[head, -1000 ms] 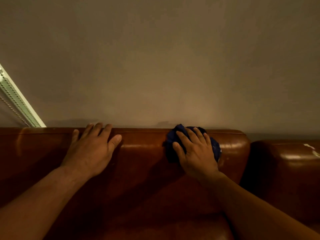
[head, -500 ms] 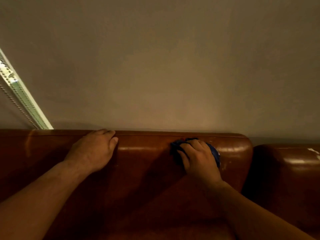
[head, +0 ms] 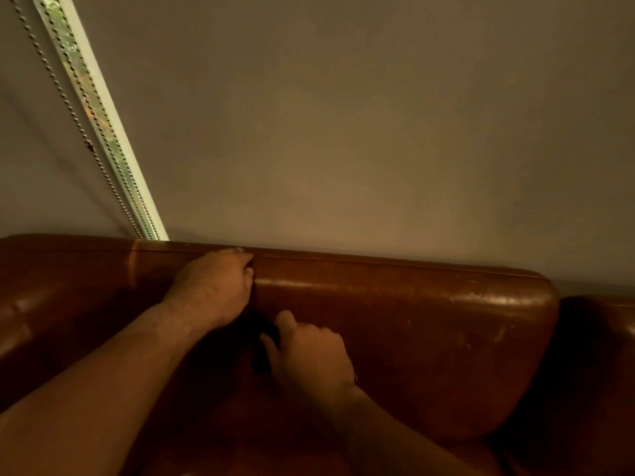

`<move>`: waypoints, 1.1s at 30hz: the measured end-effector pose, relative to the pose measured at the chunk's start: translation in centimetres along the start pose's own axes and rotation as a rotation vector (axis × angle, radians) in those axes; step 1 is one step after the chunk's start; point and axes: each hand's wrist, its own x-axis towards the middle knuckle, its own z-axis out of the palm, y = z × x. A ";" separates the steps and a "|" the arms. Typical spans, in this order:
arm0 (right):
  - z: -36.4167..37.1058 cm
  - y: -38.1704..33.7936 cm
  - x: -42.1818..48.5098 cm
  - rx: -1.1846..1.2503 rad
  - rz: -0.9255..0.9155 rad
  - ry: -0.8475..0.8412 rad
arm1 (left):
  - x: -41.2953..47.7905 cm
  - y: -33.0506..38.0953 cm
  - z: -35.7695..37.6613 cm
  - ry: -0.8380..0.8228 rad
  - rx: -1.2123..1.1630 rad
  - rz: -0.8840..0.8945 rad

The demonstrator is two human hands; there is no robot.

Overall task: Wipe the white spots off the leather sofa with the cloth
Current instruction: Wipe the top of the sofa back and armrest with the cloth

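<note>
Leather sofa point(head: 412, 338) fills the bottom of my feed: a glossy brown backrest running left to right, with a second, darker section at the far right edge. Behind it I see a plain grey-brown wall point(head: 343, 132). A white window frame point(head: 113, 139) slants down the upper left, and a bead chain point(head: 51, 80) hangs beside it. The left hand point(head: 213, 286) sits on the crest of the backrest, left of centre, fingers bent and hooked over the top edge, grasping the leather there. The right hand point(head: 309, 352) is lower and nearer, on the front face of the backrest, fingers curled around the dark cloth point(head: 263, 355), which is pressed to the leather just below the left wrist and is mostly lost in shadow. A few pale flecks point(head: 498, 333) show on the backrest's right part, well apart from the cloth.
</note>
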 end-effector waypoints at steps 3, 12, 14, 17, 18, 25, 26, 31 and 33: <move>0.4 -0.2 1.2 -0.028 0.010 0.051 | 0.1 -0.3 0.3 0.004 -0.003 -0.002; -2.0 4.0 0.0 -0.107 0.123 0.131 | -0.1 0.0 0.2 -0.016 -0.047 -0.057; -2.7 5.5 -0.8 -0.138 0.151 0.178 | -0.2 0.0 0.0 -0.034 -0.050 -0.063; -3.7 7.4 -2.3 -0.114 0.208 0.239 | -0.3 1.0 -0.3 -0.074 -0.049 -0.117; -4.1 7.9 -3.0 -0.096 0.207 0.267 | -0.3 1.6 -0.5 -0.089 -0.031 -0.140; -10.2 13.1 -6.6 -0.050 0.255 0.488 | -0.4 8.0 0.3 0.032 0.062 -0.106; -11.4 14.1 -6.6 -0.013 0.240 0.581 | -0.3 8.9 0.6 0.030 0.038 -0.053; -14.3 18.7 -4.4 0.027 0.251 0.525 | -0.3 12.4 2.4 -0.037 -0.080 -0.024; -12.8 20.4 -3.6 -0.082 0.314 0.153 | -0.4 12.7 3.2 -0.029 -0.066 -0.039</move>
